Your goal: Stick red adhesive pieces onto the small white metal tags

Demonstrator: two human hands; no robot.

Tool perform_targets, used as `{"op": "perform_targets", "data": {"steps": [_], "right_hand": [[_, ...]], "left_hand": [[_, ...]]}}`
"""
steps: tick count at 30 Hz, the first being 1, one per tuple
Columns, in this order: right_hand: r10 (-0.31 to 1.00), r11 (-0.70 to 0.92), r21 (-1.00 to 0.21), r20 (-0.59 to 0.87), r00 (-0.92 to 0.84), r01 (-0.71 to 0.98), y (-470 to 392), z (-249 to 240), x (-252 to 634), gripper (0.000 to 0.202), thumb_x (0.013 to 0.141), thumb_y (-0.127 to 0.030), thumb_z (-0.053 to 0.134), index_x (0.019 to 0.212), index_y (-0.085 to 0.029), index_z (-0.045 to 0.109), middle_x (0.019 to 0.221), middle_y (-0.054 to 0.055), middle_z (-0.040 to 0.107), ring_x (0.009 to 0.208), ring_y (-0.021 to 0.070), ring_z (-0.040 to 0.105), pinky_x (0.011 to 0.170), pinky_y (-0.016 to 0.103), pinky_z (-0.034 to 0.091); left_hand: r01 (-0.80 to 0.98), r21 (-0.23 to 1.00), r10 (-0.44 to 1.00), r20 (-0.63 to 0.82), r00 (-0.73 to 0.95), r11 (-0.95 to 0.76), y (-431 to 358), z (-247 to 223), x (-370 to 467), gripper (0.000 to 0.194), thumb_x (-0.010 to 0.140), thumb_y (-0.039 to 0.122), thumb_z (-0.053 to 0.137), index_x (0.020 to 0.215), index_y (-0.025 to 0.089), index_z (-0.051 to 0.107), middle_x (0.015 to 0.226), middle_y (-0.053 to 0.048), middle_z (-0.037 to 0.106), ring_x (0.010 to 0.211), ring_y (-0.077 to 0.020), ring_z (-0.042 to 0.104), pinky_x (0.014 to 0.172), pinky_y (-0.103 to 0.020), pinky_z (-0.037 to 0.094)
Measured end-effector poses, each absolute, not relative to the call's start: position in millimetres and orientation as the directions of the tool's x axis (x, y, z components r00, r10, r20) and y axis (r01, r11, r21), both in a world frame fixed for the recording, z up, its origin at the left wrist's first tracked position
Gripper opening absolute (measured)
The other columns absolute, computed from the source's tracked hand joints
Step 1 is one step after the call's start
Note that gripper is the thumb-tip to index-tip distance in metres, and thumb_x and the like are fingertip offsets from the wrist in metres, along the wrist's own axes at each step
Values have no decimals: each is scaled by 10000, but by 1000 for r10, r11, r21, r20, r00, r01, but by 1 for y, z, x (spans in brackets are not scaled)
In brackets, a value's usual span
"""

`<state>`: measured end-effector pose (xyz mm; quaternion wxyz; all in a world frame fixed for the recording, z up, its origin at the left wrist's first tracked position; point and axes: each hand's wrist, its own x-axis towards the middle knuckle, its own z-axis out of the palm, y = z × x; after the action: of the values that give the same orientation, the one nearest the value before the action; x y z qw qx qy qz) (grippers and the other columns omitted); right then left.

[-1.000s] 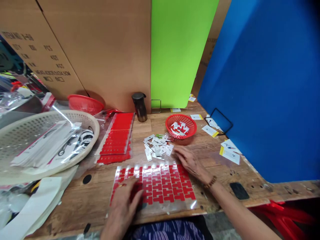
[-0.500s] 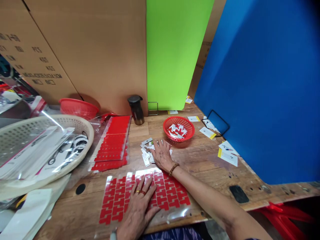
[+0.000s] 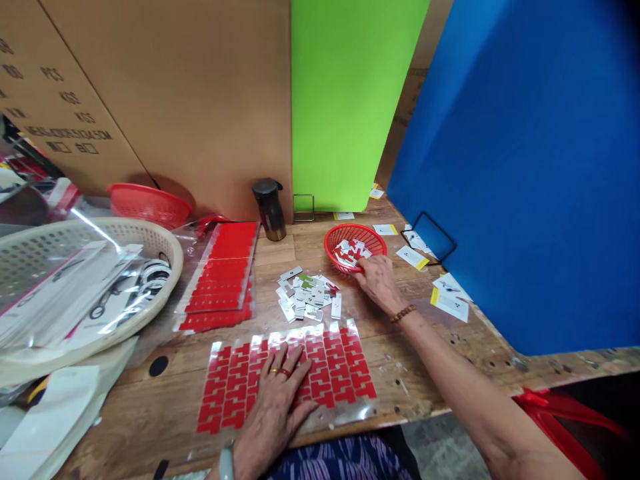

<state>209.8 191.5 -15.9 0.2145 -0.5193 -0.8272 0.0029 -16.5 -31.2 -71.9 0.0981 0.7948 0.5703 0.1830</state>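
Observation:
My left hand (image 3: 277, 403) lies flat, fingers stretched out, on a clear sheet with rows of red T-shaped stickers (image 3: 340, 373). At the near right rim of a small red basket (image 3: 350, 230), my right hand (image 3: 379, 280) has its fingers closed on the edge. White and red pieces (image 3: 353, 252) lie inside this basket. Between the sheet and the basket is a loose pile of small white and silvery pieces (image 3: 310, 293), with a green one and some red among them.
Stacked red sticker sheets (image 3: 220, 273) and a large cream basket (image 3: 175, 267) holding bagged items are on the left. A dark bottle (image 3: 270, 210) stands by the cardboard box (image 3: 215, 100). Green (image 3: 350, 100) and blue panels (image 3: 525, 187) rise behind and right, near scattered cards (image 3: 413, 257).
My right hand has left the pile of small pieces and moved right to the red basket's rim. My left hand stays on the sheet. The view has tilted slightly.

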Motion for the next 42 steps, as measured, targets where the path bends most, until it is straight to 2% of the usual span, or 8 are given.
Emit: {"op": "perform_targets", "data": {"steps": [5,9,12,17,20,30,37,42], "right_hand": [[864,463,-201,319,-389,863,180,-20,243,156,828,-146,499,723,-170,611,762,75,623,830,228,499,864,384,309],[864,436,-232,379,-332,870,153,-16,248,132,844,-158,509,896,-163,630,887,100,635,902,257,511,859,402,334],[851,446,-346,449,-271,826,123,-17,246,202,872,-186,499,1054,-175,588,1063,115,605,993,266,506,873,409,356],[879,477,-646,329,-346,597,90,-36,232,163,912,-182,452,922,-181,615,888,60,628,837,185,565,785,310,442],[904,417,-713,263,-336,564,98,-47,221,165,902,-178,473,890,-171,637,848,52,612,795,172,571,736,285,455],[859,465,-597,123,-497,654,140,-49,194,283,774,-190,652,1047,-140,595,963,69,513,922,206,507,844,334,427],[894,394,-593,71,-442,702,134,-46,188,267,749,-188,670,979,-132,546,950,65,492,901,205,495,816,334,422],[890,417,-580,105,-444,699,129,-47,185,286,782,-270,656,1012,-149,538,963,63,506,932,207,487,829,323,408]], "left_hand": [[856,364,929,96,357,-366,-25,-61,-9,590,786,460,598,1324,252,476,1422,-118,441,1355,-352,296,1034,-626,296],[830,391,910,53,410,-397,-24,-57,-5,599,797,470,578,1344,261,453,1419,-107,447,1357,-338,297,1038,-601,311],[819,400,903,58,426,-412,-25,-58,-8,590,814,458,561,1358,269,433,1430,-101,433,1367,-318,282,1053,-580,301],[821,387,899,53,434,-419,-24,-58,-11,591,806,473,566,1348,267,447,1422,-97,446,1360,-313,294,1063,-569,289],[832,390,911,50,409,-395,-18,-51,-7,555,812,478,556,1301,222,502,1357,-121,515,1305,-320,383,1036,-569,331],[742,619,959,74,273,-259,-6,-26,28,346,878,273,504,1215,210,551,1264,-111,588,1127,-233,570,947,-414,477],[451,892,998,-13,54,-13,3,-39,23,377,861,93,344,1145,164,581,895,-76,701,789,-165,673,780,-344,546],[325,945,995,-18,-94,47,9,-34,17,350,835,102,384,1083,160,625,1073,-91,678,1008,-190,631,961,-389,454]]}}
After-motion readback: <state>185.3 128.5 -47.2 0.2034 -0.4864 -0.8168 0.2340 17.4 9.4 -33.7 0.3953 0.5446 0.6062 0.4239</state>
